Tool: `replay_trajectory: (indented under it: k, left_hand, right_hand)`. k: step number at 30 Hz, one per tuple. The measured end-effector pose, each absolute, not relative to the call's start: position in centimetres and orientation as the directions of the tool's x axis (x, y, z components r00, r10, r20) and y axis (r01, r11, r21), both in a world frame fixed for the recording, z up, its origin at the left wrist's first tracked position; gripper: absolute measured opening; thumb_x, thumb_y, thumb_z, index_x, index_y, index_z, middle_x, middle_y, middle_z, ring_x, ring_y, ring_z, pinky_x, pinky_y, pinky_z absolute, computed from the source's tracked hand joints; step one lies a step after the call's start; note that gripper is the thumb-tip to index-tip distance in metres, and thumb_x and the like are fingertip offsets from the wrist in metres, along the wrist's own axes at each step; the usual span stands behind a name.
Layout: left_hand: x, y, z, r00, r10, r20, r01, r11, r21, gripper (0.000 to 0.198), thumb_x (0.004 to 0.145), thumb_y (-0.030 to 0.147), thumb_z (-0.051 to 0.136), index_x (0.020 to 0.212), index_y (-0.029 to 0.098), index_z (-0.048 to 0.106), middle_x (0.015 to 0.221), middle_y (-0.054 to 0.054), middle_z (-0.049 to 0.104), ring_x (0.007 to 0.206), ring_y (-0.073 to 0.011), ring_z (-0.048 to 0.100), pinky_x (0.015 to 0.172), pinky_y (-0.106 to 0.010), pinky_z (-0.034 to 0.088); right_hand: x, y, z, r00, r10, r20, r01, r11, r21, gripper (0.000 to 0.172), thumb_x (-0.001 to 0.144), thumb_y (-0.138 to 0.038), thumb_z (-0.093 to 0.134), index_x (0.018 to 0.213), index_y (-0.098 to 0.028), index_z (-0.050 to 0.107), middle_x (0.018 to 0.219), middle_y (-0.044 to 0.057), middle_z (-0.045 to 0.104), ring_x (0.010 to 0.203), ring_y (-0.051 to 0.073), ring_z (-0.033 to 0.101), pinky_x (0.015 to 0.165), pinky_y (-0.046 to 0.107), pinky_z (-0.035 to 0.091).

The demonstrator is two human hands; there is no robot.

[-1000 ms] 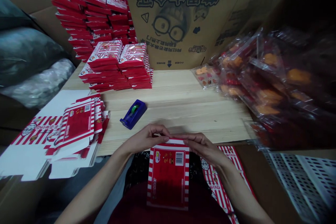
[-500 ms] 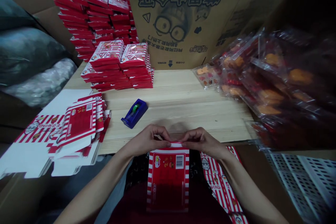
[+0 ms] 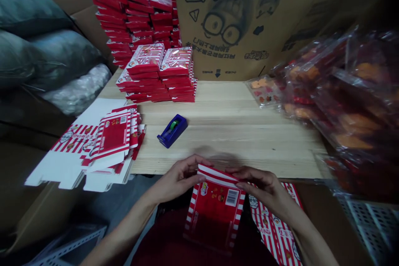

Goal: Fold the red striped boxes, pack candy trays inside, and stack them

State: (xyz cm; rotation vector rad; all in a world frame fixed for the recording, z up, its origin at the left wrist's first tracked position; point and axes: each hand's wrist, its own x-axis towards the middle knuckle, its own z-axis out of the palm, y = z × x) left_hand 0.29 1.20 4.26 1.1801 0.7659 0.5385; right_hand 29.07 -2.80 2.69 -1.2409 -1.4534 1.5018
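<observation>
A red box with white-striped edges and a barcode [image 3: 215,212] is held between my two hands, its top end tilted down to the right. My left hand [image 3: 183,176] pinches the upper left corner, thumb on the printed face. At the upper right corner, my right hand [image 3: 260,183] grips the box with thumb in front and fingers behind. Along the top edge a striped flap stands slightly raised. Beyond my left hand, a blue tape dispenser [image 3: 172,131] with a green core lies on the wooden table [image 3: 230,133].
Flat printed cartons [image 3: 109,141] lie at the left table edge. Red packed boxes [image 3: 158,70] are stacked behind them, before a large brown carton [image 3: 237,29]. Clear bags of orange and red pieces [image 3: 343,112] pile up on the right. More striped cartons [image 3: 276,224] lie below my right forearm.
The box has tilted, and its top flap has lifted a little. My hands have moved apart to its upper corners. The camera view has swung left.
</observation>
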Motion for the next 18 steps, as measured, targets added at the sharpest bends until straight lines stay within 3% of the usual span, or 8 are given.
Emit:
replay_trajectory:
  k: [6, 13, 18]
  left_hand:
    - [-0.1, 1.5, 4.2, 0.563, 0.787, -0.252, 0.056, 0.269, 0.962, 0.033, 0.098, 0.041, 0.063, 0.123, 0.022, 0.075, 0.129, -0.011, 0.074, 0.114, -0.0251, 0.069, 0.100, -0.039, 0.050]
    - [0.1, 2.6, 4.0, 0.519, 0.791, -0.325, 0.078, 0.335, 0.939, 0.035, 0.093, 0.042, 0.070, 0.117, 0.018, 0.079, 0.103, -0.011, 0.082, 0.095, -0.0246, 0.074, 0.087, -0.036, 0.054]
    - [-0.6, 1.9, 3.9, 0.545, 0.795, -0.267, 0.157, 0.216, 0.964, 0.033, 0.097, 0.040, 0.065, 0.121, 0.022, 0.078, 0.120, -0.011, 0.078, 0.108, -0.0265, 0.072, 0.094, -0.039, 0.054]
  right_hand:
    - [28.3, -2.5, 2.6, -0.309, 0.930, -0.200, 0.127, -0.168, -0.978, 0.021, 0.090, -0.043, 0.076, 0.103, -0.027, 0.082, 0.120, 0.010, 0.079, 0.113, 0.028, 0.073, 0.100, 0.042, 0.059]
    - [27.2, -2.1, 2.8, -0.283, 0.940, -0.192, 0.117, -0.165, -0.979, 0.019, 0.088, -0.044, 0.077, 0.095, -0.026, 0.079, 0.116, 0.009, 0.080, 0.107, 0.027, 0.074, 0.095, 0.039, 0.059]
    - [27.1, -2.2, 2.7, -0.280, 0.937, -0.208, 0.150, -0.171, -0.974, 0.021, 0.090, -0.046, 0.074, 0.090, -0.025, 0.076, 0.113, 0.010, 0.080, 0.105, 0.027, 0.075, 0.093, 0.038, 0.059]
